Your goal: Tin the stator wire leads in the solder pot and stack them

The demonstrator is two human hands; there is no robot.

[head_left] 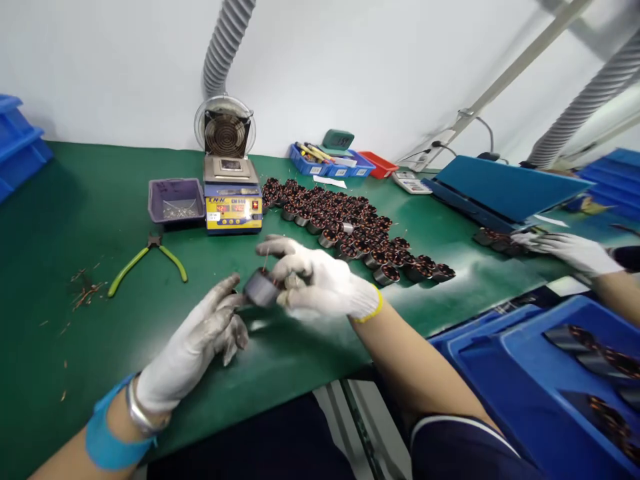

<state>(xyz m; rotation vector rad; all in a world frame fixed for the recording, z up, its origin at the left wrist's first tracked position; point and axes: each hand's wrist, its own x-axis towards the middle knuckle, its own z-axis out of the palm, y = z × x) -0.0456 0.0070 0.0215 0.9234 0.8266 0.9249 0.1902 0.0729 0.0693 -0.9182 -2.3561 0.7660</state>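
A grey cylindrical motor stator (262,288) with thin copper wire ends standing up from it is between my two hands, just above the green table. My right hand (320,277), in a white glove with a yellow cuff, pinches its right side and upper edge. From the left, my left hand (200,340), in a smudged white glove, reaches a fingertip to the stator's side; its other fingers are apart and loosely bent. Pliers (154,250) with green handles lie left of the hands. Several rows of similar stators (340,220) stand behind my right hand.
A solder pot (233,200) with a digital display stands at the back, beside a purple tray (175,200). Copper wire scraps (87,293) lie at left. A co-worker's gloved hand (575,252) touches stators at right, near a blue bin (480,373) at the table's front edge.
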